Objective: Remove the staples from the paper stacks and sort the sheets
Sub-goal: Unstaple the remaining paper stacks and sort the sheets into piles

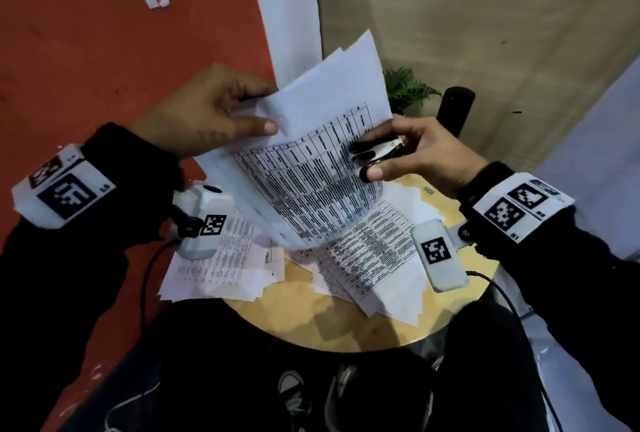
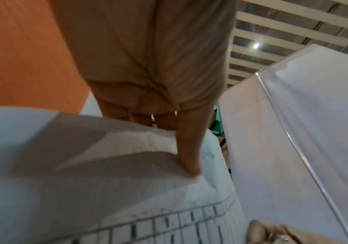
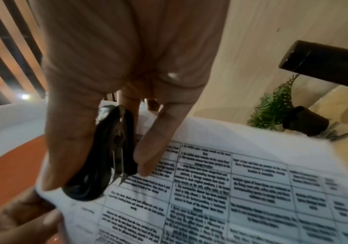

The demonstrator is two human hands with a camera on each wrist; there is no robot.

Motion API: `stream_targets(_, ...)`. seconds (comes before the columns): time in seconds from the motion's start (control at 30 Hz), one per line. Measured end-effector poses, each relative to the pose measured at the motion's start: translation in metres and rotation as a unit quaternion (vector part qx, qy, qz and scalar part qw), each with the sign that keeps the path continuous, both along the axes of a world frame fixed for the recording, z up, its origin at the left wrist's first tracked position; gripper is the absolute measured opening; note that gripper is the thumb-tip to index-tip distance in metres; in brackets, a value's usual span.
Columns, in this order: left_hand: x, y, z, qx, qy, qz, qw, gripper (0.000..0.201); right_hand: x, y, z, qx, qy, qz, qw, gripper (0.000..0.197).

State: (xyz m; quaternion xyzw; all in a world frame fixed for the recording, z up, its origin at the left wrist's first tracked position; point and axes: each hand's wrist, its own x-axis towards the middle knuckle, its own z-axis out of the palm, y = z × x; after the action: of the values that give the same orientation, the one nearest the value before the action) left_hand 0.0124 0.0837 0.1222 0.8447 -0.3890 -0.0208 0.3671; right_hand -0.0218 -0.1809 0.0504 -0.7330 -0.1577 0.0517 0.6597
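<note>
At frame center, above the round table (image 1: 298, 314), the left hand (image 1: 207, 113) pinches a printed paper stack (image 1: 311, 168) at its upper corner, lifting it clear so the right hand (image 1: 412, 158), clamped around a staple remover (image 1: 375, 153), can work the sheets.

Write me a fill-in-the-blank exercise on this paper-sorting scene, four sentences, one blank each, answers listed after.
1. The left hand pinches the ______ of the held sheets.
2. The right hand grips a black and metal ______ against the printed page.
3. Loose sheets lie on a round ______ table below the hands.
4. Behind the held sheets stands a small green ______.

Missing words: corner; staple remover; wooden; plant
</note>
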Motion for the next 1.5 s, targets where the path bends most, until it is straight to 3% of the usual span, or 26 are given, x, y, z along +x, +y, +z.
stream_targets(0.1,0.005,0.008,0.0,-0.057,-0.038,0.065,0.996,0.02,-0.001,0.003,0.005,0.005,0.0,-0.01,1.0,0.04)
stream_targets(0.2,0.02,0.039,-0.021,-0.185,-0.039,0.243,0.951,0.033,0.004,0.003,0.008,0.047,-0.012,-0.053,0.997,0.04)
stream_targets(0.27,0.018,0.058,-0.051,-0.241,0.057,0.271,0.93,0.059,0.009,0.005,0.005,0.109,0.009,-0.064,0.992,0.049)
stream_targets(0.33,0.01,0.064,-0.088,-0.236,0.166,0.266,0.92,0.08,0.016,0.015,-0.004,0.147,0.051,-0.081,0.985,0.053)
stream_targets(0.43,0.003,0.054,-0.116,-0.252,0.219,0.28,0.9,0.08,0.028,0.035,-0.022,0.157,0.12,-0.102,0.975,0.037)
stream_targets(0.47,0.005,0.053,-0.119,-0.264,0.211,0.309,0.889,0.071,0.031,0.039,-0.028,0.159,0.138,-0.105,0.972,0.031)
stream_targets(0.53,0.018,0.061,-0.129,-0.26,0.202,0.361,0.873,0.032,0.036,0.04,-0.043,0.105,0.161,-0.108,0.975,0.025)
stream_targets(0.63,0.045,0.095,-0.154,-0.194,0.219,0.421,0.858,0.025,0.035,0.023,-0.077,-0.069,0.186,-0.11,0.974,0.027)
stream_targets(0.73,0.069,0.129,-0.193,-0.076,0.238,0.481,0.84,0.015,0.032,-0.007,-0.128,-0.143,0.252,-0.147,0.946,0.034)
stream_targets(0.9,0.084,0.164,-0.266,0.081,0.317,0.523,0.787,0.042,0.015,-0.029,-0.203,-0.215,0.333,-0.169,0.903,0.024)
stream_targets(1.0,0.09,0.168,-0.283,0.133,0.359,0.547,0.745,0.054,0.002,-0.03,-0.233,-0.339,0.302,-0.15,0.878,0.026)
stream_targets(1.07,0.096,0.171,-0.289,0.166,0.361,0.552,0.733,0.054,-0.005,-0.029,-0.245,-0.432,0.274,-0.145,0.847,0.031)
stream_targets(1.13,0.103,0.175,-0.292,0.2,0.35,0.551,0.731,0.064,-0.012,-0.026,-0.254,-0.482,0.259,-0.123,0.828,0.034)
stream_targets(1.23,0.11,0.179,-0.3,0.219,0.356,0.533,0.736,0.112,-0.017,-0.022,-0.262,-0.519,0.257,-0.079,0.812,0.03)
stream_targets(1.33,0.11,0.166,-0.318,0.323,0.361,0.45,0.75,0.14,-0.015,-0.022,-0.258,-0.53,0.269,-0.066,0.802,0.022)
stream_targets(1.43,0.094,0.127,-0.326,0.429,0.341,0.314,0.775,0.126,-0.014,-0.023,-0.253,-0.54,0.272,-0.045,0.795,0.025)
stream_targets(1.5,0.087,0.101,-0.332,0.456,0.326,0.287,0.777,0.117,-0.015,-0.024,-0.251,-0.547,0.267,-0.019,0.793,0.025)
